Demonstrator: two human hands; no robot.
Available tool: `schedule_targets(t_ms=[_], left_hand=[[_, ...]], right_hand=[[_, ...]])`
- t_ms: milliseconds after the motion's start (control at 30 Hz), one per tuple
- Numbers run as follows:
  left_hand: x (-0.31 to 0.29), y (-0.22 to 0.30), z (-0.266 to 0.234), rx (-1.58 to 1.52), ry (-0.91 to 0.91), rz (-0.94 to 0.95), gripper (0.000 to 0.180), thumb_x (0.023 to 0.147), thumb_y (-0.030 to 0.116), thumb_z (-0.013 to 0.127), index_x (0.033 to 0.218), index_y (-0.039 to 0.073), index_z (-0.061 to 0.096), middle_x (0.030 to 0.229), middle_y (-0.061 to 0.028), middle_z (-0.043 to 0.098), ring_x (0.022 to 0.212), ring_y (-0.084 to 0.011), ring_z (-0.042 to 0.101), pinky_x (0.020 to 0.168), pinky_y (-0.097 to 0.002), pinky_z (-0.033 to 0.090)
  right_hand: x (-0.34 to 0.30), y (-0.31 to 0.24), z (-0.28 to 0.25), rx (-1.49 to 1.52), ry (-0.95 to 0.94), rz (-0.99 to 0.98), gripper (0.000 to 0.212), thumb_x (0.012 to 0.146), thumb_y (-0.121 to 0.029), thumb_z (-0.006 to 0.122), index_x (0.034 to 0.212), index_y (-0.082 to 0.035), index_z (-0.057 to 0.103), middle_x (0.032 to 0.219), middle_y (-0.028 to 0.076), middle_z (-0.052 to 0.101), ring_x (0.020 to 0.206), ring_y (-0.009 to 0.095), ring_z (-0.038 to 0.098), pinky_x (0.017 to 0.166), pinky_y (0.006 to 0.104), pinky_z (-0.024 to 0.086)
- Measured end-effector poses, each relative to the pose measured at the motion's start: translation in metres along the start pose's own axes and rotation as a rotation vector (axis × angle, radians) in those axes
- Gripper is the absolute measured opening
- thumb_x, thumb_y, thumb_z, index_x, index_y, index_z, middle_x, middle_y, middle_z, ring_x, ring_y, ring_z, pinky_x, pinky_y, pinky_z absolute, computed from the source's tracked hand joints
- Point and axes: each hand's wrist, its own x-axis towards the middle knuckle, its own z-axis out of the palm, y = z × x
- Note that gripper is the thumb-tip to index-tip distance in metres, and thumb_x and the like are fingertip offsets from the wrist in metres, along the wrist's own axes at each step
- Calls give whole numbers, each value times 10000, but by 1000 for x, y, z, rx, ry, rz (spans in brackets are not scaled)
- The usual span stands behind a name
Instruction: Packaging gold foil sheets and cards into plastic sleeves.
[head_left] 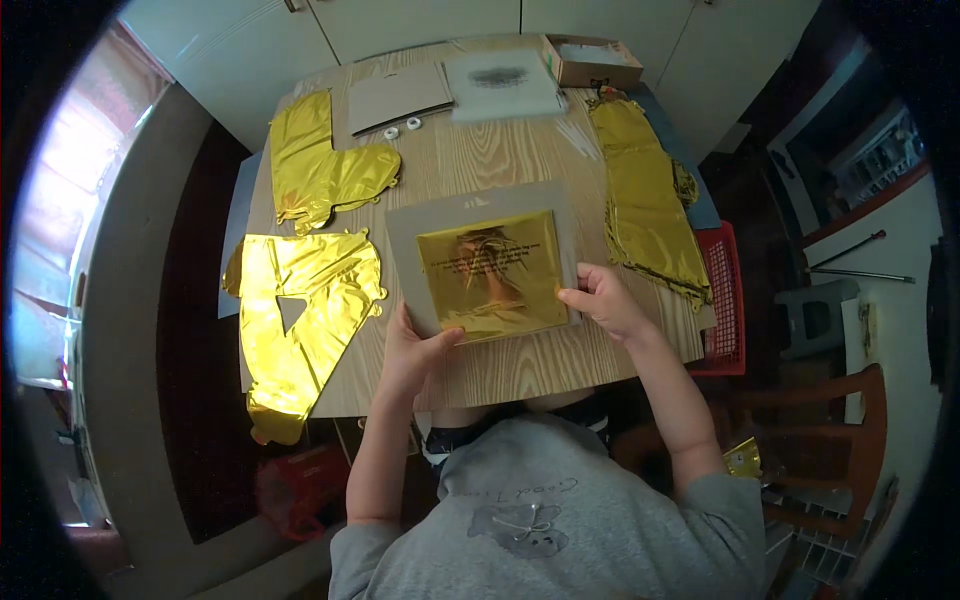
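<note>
Both hands gripped a grey card (405, 225) bearing a gold foil sheet (492, 272) on the wooden surface (520, 160): left hand (410, 352) pinching its near-left corner, right hand (607, 300) pinching its right edge. Gold foil balloons (300, 310) lay alongside.

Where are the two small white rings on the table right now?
In the head view, the two small white rings lie side by side on the far part of the wooden table, just below the grey card sheet and right of the upper gold foil balloon.
</note>
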Motion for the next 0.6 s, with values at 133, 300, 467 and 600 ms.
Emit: schedule_targets(t_ms=[133, 300, 467, 600], left_hand=[[-2, 0, -3, 44, -12, -75, 355, 810, -13, 674, 1139, 3, 545, 1019, -48, 643, 887, -110, 619, 768, -262, 507], [-2, -11, -9, -58, -25, -41, 256, 898, 62, 621, 1136, -9, 559, 1031, -49, 648, 913, -106, 610, 790, -259, 491], [-3, -20, -2, -130, 1, -102, 318, 950, 100, 556, 1244, -13, 510, 1217, -93, 580, 1088, -131, 552, 931, -289, 439], [1, -26, -5, -70, 30, 93, 343, 969, 126, 522, 1290, 9, 485, 1271, -95, 543, 1183, -167, 508, 988, -316, 409]], right_hand=[[0, -1, 0, 33, -30, -2, 198, 897, -59, 596, 1083, 7, 591, 993, 16, 637, 857, 70, 578, 763, 251, 480], [-6, -4, 0, -19, -90, 3, 263, 921, -85, 580, 1166, 0, 541, 1084, 33, 632, 949, 70, 578, 848, 244, 461], [-20, -43, 3, -302, 77, -155, 189, 945, -178, 588, 1055, -24, 594, 845, 53, 627, 788, 99, 589, 693, 288, 480], [-55, -145, 19, -1112, 212, -438, 224, 945, -254, 565, 933, -43, 640, 706, 97, 625, 661, 234, 614, 613, 354, 479]])
